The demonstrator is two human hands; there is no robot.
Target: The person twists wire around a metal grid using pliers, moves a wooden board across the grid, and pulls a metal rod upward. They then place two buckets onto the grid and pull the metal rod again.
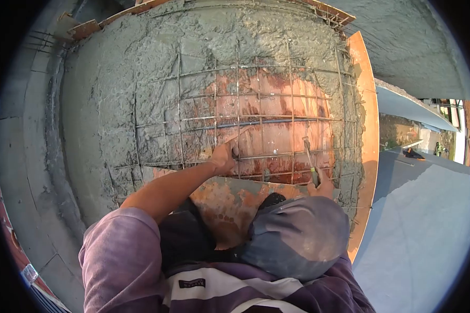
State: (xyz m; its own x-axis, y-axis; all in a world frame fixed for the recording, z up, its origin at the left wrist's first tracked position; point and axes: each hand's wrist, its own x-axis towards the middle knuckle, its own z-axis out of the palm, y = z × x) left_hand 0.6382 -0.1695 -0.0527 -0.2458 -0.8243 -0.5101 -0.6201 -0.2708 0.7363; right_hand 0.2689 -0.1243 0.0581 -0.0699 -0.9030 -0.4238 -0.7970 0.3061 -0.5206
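Note:
My right hand (322, 188) is closed around the yellow-green grip of a hammer (308, 151). Its metal shaft and small head point away from me, over the bare orange formwork board (277, 138). My left hand (223, 158) is closed beside a steel bar; a thin pale piece seems to stick out past its fingers, but I cannot make out what it is. Under and around both hands runs a grid of steel rebar (291, 107). Wet grey concrete (156, 62) covers the grid's far and left parts.
A stained board (224, 208) lies beneath my knees. On the right, an upright wooden form board (368, 130) edges the slab, with a lower blue-grey surface (423, 214) beyond it. Grey blocks (23, 172) run along the left.

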